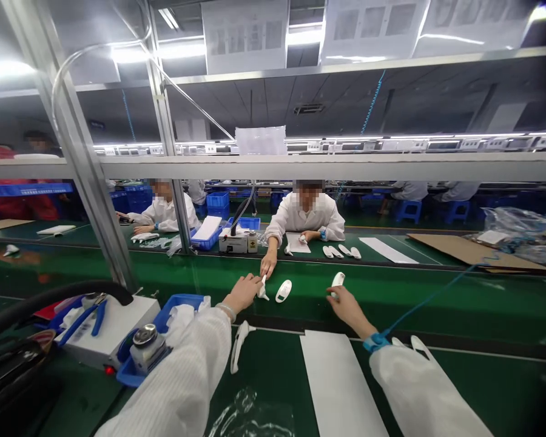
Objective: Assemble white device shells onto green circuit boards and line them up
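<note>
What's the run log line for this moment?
left hand: touching pointed white plastic piece | right hand: holding oval white plastic piece | co-worker's hand: nearby

Right hand (349,308): wrapped over the white piece (338,279), lower end hidden!
Left sleeve (177,379): running off the bottom edge!
Clear bits (157,243): too small to call!

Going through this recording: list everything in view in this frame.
plastic casings: four nearby, white, three on the green conveyor belt, one on the near bench
benchtop machine: one, white, near left
pliers: one, blue-handled, on the machine
tray: one, blue, beside the machine
paper sheet: one, white, on the near bench
cardboard sheet: one, brown, far right
co-workers: two in view at the bench opposite, white coats
left hand: one, beside a casing
right hand: one, holding a casing, blue wrist strap
</note>
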Demonstrator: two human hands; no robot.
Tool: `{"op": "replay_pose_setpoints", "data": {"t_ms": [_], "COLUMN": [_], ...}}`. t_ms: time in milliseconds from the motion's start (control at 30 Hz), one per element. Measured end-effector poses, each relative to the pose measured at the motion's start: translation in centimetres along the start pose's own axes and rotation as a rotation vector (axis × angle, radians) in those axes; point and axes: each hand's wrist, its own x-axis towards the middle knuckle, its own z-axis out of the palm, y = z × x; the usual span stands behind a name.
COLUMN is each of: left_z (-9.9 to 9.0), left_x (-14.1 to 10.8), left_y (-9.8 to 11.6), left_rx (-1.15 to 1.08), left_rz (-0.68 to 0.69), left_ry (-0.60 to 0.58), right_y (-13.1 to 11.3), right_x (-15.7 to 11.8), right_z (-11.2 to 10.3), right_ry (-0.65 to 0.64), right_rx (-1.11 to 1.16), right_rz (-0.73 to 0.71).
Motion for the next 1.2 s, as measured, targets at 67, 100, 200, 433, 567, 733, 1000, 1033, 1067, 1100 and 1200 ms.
{"op": "replay_pose_setpoints", "data": {"t_ms": [67,100,200,433,567,733,1000,1033,1067,1100,1200], "left_z": [0.6,1.0,2.0,2.2,0.8,-0.3,1.3,1.4,1.5,1.6,1.6], "left_x": [1.8,2.5,4.3,4.4,1.9,-4.1,-12.2,-12.4,-12.5,-12.5,-12.7], "left_y": [-1.0,-1.3,-1.7,-1.9,-1.1,1.3,6.5,6.9,7.3,7.6,7.8], "left_rx": [0.079,0.112,0.189,0.206,0.19,0.134,-0.034,-0.057,-0.082,-0.108,-0.191], "left_rz": [0.091,0.124,0.143,0.028,-0.131,-0.312,-0.372,-0.366,-0.359,-0.351,-0.338], "left_ry": [-0.062,-0.082,-0.097,-0.128,-0.166,-0.341,-0.209,-0.188,-0.172,-0.16,-0.142], "right_y": [-1.6,-2.6,-5.6,-9.0,-10.1,-11.5,-11.6,-11.5,-11.5,-11.5,-11.6], "right_x": [1.4,1.9,3.2,3.9,3.3,0.5,-9.1,-9.6,-9.8,-9.9,-9.3], "right_z": [2.5,3.9,7.3,10.7,10.3,7.6,6.0,6.1,6.2,6.3,6.5], "right_ry": [-0.068,-0.107,-0.212,-0.271,-0.246,-0.204,-0.311,-0.32,-0.319,-0.313,-0.302], "right_rx": [-0.079,-0.117,-0.238,-0.469,-0.523,-0.498,-0.405,-0.384,-0.366,-0.353,-0.336], "right_rz": [-0.099,-0.159,-0.333,-0.442,-0.405,-0.34,-0.381,-0.368,-0.346,-0.316,-0.217]}}
